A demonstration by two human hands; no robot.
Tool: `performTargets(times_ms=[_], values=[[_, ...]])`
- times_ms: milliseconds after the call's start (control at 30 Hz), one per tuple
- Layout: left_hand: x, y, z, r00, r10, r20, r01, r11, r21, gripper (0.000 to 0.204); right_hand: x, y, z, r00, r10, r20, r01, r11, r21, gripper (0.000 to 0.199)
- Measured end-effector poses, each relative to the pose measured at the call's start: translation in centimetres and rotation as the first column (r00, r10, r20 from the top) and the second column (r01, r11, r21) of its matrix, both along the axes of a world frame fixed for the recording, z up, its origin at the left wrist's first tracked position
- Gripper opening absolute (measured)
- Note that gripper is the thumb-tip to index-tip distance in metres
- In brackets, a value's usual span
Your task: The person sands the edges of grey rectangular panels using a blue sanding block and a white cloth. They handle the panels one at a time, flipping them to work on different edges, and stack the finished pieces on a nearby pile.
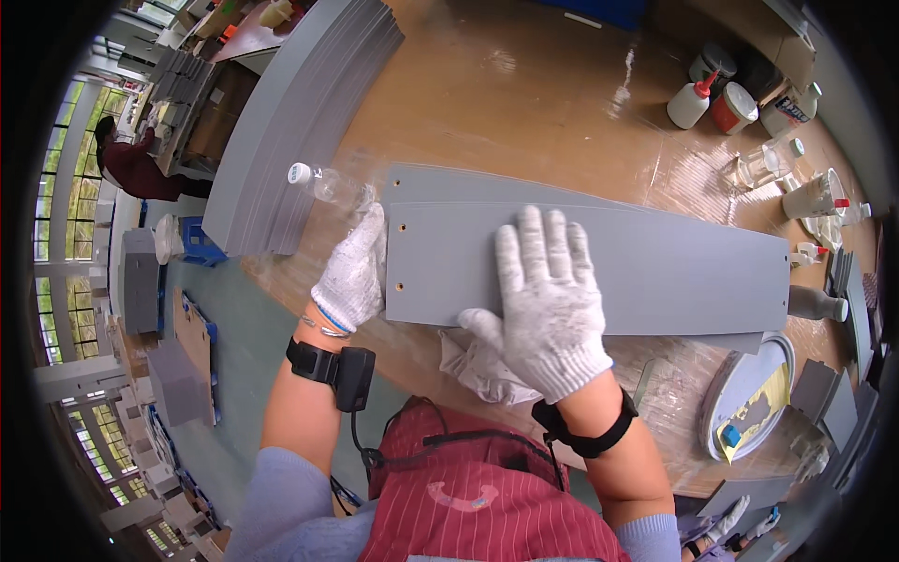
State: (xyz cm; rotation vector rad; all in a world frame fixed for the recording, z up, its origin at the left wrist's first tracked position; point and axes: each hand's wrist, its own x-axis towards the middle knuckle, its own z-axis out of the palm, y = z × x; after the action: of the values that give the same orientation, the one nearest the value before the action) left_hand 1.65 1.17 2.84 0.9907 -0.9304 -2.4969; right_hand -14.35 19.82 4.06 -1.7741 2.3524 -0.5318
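Note:
A long grey board (674,272) with small holes near its ends lies across the table in front of me. It rests on at least one more grey board, whose edge shows along the far side and at the lower right. My right hand (551,300), in a smudged white knit glove, lies flat on top, fingers pointing away and thumb out to the left. Against the board's left end stands my gloved left hand (352,272), its fingers stretched along that edge and partly overlapping one another. Just beyond those fingertips lies a clear plastic bottle (328,183) with a white cap.
A tall stack of grey boards (300,122) stands at the far left. Glue bottles (688,105) and tubs (735,108) crowd the right back. A crumpled cloth (487,365) lies under the near edge, a round lid (716,403) to the right. Co-workers' gloved hands (735,520) show lower right.

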Motion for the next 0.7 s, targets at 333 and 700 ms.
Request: performTargets(times_ms=[333, 700], values=[[1.5, -1.0, -1.4, 0.993, -0.025, -0.115, 0.037, 0.993, 0.109, 0.047, 3.9, 5.7, -2.5, 0.769, 0.152, 0.621, -0.392, 0.880, 0.268, 0.043], [8.8, 3.2, -1.2, 0.968, -0.249, -0.042, 0.251, 0.937, 0.245, 0.057, 4.6, 9.4, -5.2, -0.559, 0.143, 0.817, 0.635, 0.707, 0.311, 0.041]])
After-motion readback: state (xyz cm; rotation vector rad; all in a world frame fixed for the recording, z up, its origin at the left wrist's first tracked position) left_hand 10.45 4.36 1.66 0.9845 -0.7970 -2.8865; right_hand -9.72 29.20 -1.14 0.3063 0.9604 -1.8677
